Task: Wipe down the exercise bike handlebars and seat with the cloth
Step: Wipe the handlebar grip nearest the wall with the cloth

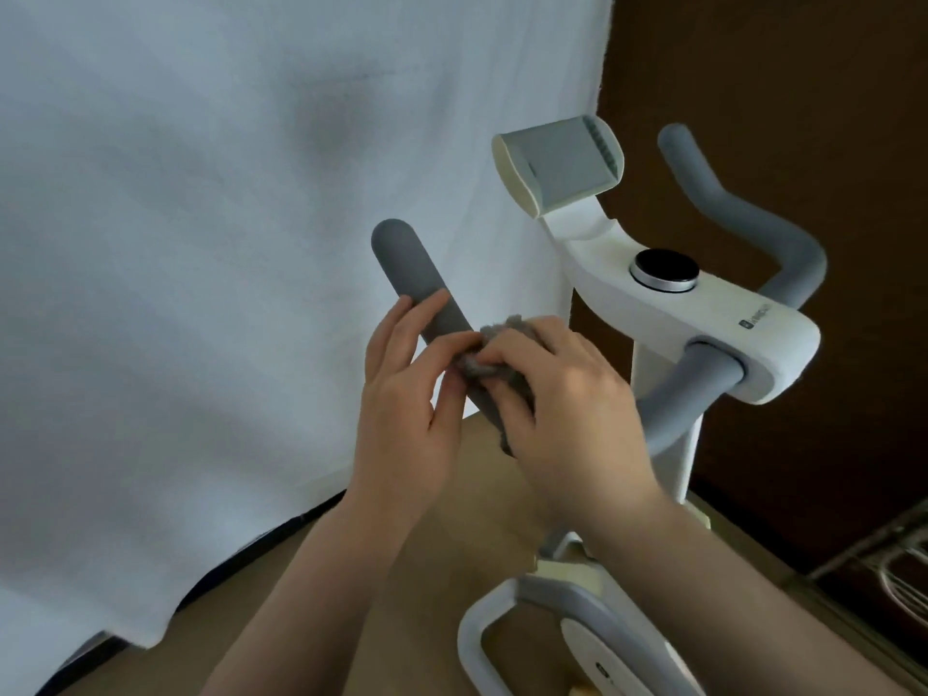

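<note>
Wrapped in the right hand, a crumpled grey fleecy cloth is clamped around the left grey foam-covered handlebar grip, fingers curled over the wad about halfway along the bar. Beside it, the left hand steadies the same grip, its fingers nearly straight against the foam and its thumb meeting the cloth's edge; it seems to brace more than clasp. By my reading, wiping is at an early stage: only this left bar is being worked on. Nothing touches the right grey curved handlebar beyond the white console with its round black dial. No seat appears in view, so it presumably waits.
</note>
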Available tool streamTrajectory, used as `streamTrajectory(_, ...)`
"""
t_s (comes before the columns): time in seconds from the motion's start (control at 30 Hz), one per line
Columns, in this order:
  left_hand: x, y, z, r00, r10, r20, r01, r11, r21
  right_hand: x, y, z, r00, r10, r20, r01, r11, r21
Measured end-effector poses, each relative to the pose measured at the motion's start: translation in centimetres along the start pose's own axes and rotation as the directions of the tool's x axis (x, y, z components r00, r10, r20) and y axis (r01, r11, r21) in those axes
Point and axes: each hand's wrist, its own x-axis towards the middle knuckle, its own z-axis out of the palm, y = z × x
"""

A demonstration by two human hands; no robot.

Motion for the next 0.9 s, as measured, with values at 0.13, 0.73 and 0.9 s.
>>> streamTrajectory(0.13,0.4,-0.9,-0.3,0.999,0.030,0.028,-0.032,0.998,0.053,-2.6,1.6,-3.4,0.995,-0.077,0.071,0.073,0.996,0.046)
streamTrajectory(0.73,-1.8,2.9,0.7,0.949,0.201,0.243,-0.206,0.979,-0.006,-5.2,3.1,-4.4,0.993,0.084,-0.088,-0.094,0.990,-0.110)
streamTrajectory(0.9,-2.4,4.0,0.8,0.946,0.199,0.257,-0.201,0.980,-0.019,-5.7,4.2,-4.4,0.830,0.488,-0.271,-0.421,0.866,0.269)
